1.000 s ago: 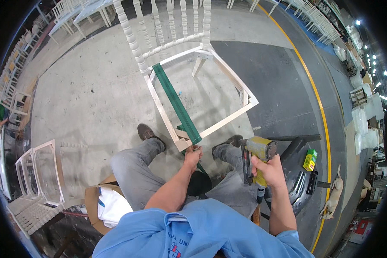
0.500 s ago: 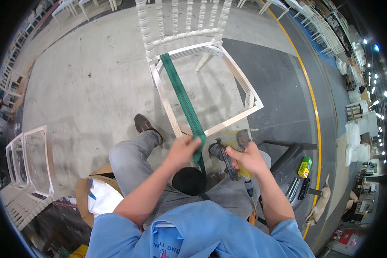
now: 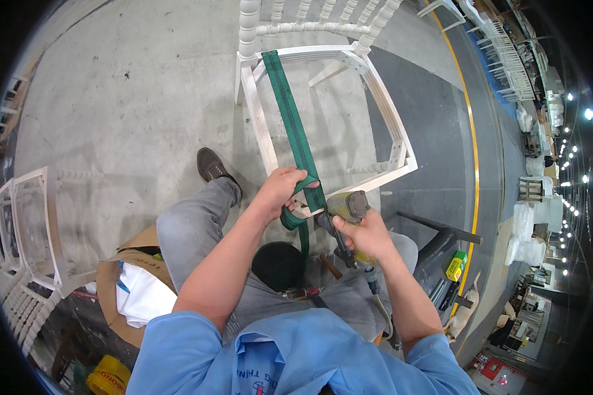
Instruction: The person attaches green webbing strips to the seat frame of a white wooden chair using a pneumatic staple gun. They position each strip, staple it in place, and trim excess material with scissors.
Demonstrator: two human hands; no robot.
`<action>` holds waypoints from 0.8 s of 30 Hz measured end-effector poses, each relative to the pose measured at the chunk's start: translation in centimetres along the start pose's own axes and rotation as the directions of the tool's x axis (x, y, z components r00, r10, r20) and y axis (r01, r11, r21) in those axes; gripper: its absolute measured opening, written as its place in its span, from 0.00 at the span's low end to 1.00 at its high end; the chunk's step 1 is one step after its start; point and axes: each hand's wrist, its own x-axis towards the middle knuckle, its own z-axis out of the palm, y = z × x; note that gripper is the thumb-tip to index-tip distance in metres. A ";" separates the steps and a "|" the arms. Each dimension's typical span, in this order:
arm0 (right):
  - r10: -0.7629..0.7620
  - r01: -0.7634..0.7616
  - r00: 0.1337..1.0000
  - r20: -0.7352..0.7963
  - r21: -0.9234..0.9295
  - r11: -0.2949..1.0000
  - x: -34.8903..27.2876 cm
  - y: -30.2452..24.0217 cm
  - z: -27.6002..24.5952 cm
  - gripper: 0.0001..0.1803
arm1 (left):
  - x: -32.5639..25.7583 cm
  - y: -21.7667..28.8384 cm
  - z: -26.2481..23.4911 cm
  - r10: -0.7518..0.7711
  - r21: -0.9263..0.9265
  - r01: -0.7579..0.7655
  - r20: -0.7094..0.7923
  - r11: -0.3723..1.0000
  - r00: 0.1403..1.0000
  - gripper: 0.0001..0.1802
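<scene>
I see my left hand (image 3: 282, 191) at frame centre, clenched on the near end of the green webbing strap (image 3: 295, 135). The strap's long axis runs from that grip up and slightly left to the far rail of the white chair frame (image 3: 389, 125) in the upper middle. Just right of the left hand, almost touching, my right hand (image 3: 369, 236) grips the pneumatic stapler (image 3: 346, 209), its nose at the strap's near end over the front rail.

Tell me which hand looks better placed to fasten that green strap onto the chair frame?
Probably the right hand: it grips the staple gun beside the green webbing strap, which the left hand pins to the white chair frame.
</scene>
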 end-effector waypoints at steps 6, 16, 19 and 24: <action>0.012 -0.012 1.000 -0.001 -0.042 0.999 -0.7 -0.7 0.6 0.20 | -0.1 0.1 -0.2 0.024 -0.015 -0.023 0.028 1.000 0.999 0.18; -0.031 0.034 0.999 0.025 -0.094 0.995 -1.0 -0.8 2.0 0.20 | -0.7 0.6 -0.2 0.012 -0.025 -0.011 0.041 1.000 0.999 0.16; -0.019 0.019 1.000 0.008 -0.010 1.000 -1.7 -0.8 1.2 0.19 | -0.7 0.8 0.4 0.002 -0.020 -0.002 0.001 1.000 1.000 0.16; -0.038 0.073 0.969 -0.244 0.137 0.988 -8.9 0.2 -7.2 0.17 | -1.7 0.3 1.2 -0.002 0.046 0.001 0.019 0.999 1.000 0.18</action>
